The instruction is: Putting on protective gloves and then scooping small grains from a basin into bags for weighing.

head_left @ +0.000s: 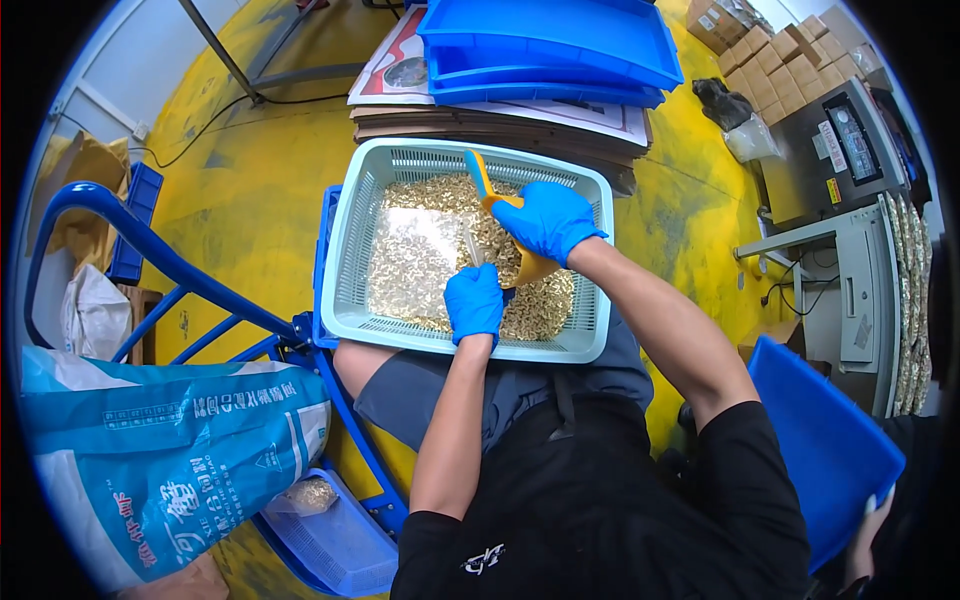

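A pale green slotted basket (345, 250) rests across my lap, with many small gold-coloured metal pieces (545, 305) in it. On the pieces lies a clear plastic bag (415, 240) that looks partly filled with them. My left hand (474, 303), in a blue glove, is closed at the bag's right edge and seems to pinch it. My right hand (550, 220), also gloved in blue, grips an orange scoop (537, 267) with a blue-edged handle that points up and left. The scoop's lower end is beside my left fingers; its contents are hidden.
Blue trays (550, 40) sit on stacked cardboard (500, 125) beyond the basket. A blue cart frame (150, 245) and a teal-white sack (180, 450) stand left. At right, another person's hand (872, 530) holds a blue tray (815, 450), near a metal machine (835, 150).
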`<state>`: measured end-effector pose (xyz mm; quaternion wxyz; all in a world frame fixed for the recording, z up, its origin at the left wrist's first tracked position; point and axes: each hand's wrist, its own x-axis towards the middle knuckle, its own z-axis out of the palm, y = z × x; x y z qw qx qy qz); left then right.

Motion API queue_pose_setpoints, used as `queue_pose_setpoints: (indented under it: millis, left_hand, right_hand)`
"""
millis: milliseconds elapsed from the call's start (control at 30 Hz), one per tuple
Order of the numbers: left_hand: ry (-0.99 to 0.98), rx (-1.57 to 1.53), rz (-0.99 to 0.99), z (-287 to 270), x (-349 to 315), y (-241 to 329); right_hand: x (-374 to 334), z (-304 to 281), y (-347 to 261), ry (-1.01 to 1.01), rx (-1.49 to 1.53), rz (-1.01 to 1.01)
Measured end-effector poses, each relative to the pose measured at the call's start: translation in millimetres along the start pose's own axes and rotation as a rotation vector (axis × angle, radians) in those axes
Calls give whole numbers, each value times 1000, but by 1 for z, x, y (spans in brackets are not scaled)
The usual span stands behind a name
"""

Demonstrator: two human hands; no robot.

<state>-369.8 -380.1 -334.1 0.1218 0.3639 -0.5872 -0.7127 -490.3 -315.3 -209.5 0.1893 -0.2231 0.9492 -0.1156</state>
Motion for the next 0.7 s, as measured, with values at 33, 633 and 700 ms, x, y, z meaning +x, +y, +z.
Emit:
queue_pose_setpoints:
  millis: [33, 633, 700]
  left_hand:
    - [6, 52, 22, -2, 3, -4]
    - [26, 651, 127, -5, 7, 33]
    - [50, 767, 155, -7, 7, 42]
  right_hand:
    - [-1, 1, 0, 25, 19, 9]
    - [5, 24, 34, 163, 190, 7]
    - [3, 25, 36, 165, 225, -7]
